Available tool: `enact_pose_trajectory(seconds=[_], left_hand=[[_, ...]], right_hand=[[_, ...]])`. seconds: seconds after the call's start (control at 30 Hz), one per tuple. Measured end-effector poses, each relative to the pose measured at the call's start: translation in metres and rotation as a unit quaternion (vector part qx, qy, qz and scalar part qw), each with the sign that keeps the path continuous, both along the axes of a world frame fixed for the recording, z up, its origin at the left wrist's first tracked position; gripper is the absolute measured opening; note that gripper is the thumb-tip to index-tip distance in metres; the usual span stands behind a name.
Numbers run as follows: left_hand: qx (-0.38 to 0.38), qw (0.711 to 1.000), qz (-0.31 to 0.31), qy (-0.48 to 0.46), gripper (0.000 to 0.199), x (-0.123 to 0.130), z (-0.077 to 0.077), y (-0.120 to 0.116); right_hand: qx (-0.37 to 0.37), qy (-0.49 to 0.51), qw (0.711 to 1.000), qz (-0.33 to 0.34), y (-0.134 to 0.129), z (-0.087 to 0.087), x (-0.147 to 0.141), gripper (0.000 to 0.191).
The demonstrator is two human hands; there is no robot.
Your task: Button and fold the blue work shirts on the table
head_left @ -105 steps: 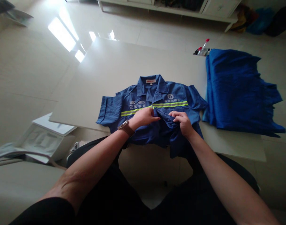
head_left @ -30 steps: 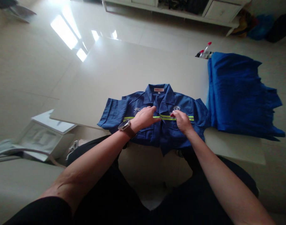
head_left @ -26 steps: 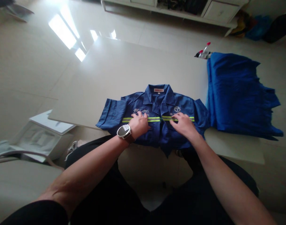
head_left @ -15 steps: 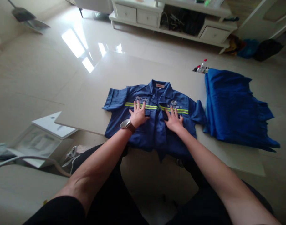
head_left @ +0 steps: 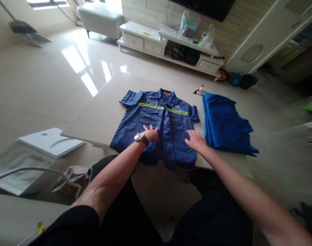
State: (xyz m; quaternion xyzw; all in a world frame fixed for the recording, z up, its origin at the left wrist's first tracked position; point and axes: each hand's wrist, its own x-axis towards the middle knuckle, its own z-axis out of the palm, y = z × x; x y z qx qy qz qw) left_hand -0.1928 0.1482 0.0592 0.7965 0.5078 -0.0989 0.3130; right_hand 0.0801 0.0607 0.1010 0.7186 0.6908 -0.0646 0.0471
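Note:
A dark blue work shirt with yellow-green reflective stripes lies front up on the pale table, its collar pointing away from me. Its lower hem hangs over the near edge. My left hand, a watch on its wrist, rests with spread fingers on the shirt below the chest pocket. At the shirt's right side edge is my right hand, its fingers apart and touching the cloth. Neither hand grips anything that I can see.
To the right lies a stack of brighter blue cloth, with red-capped bottles behind it. A white box stands left of the table. A low white cabinet runs along the far wall.
Both hands have slid down the shirt from the chest stripes towards me, the right one out to the side edge. My view has tilted up and turned right.

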Motion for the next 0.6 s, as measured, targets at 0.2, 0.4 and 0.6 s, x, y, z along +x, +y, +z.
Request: enact_pose_trajectory(seconds=[0.2, 0.4, 0.6], left_hand=[[0.021, 1.000, 0.019, 0.000, 0.100, 0.012, -0.006, -0.027], [0.102, 0.978, 0.143, -0.113, 0.087, 0.010, -0.009, -0.064], [0.099, 0.946, 0.109, -0.287, 0.047, 0.003, 0.019, -0.129]], right_hand=[[-0.082, -0.058, 0.991, -0.088, -0.139, 0.007, 0.119, 0.048], [-0.045, 0.022, 0.997, -0.050, -0.196, 0.021, 0.153, 0.048], [-0.021, 0.153, 0.987, -0.047, -0.223, 0.008, 0.117, 0.045]])
